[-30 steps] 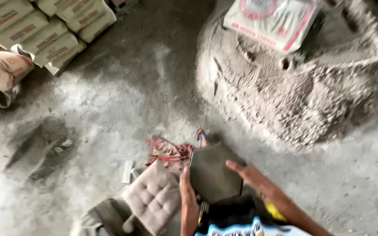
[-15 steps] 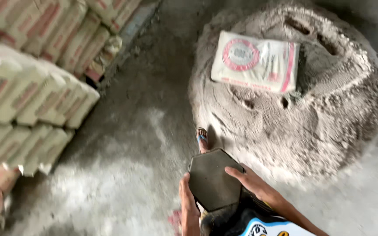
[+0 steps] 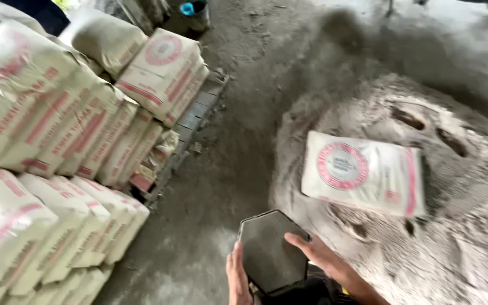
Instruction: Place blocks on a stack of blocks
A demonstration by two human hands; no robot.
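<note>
Gripping a dark hexagonal paver mould (image 3: 272,254) by opposite edges, the left hand (image 3: 237,278) and right hand (image 3: 317,255) curl closed around its rim, low centre, just beside the sand heap (image 3: 425,260). It looks rigid, filled and probably heavy; edge grips suit it best.

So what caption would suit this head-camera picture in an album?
Two hands, left hand and right hand, hold a dark hexagonal mould beside a sand heap and stacked sacks.
</note>
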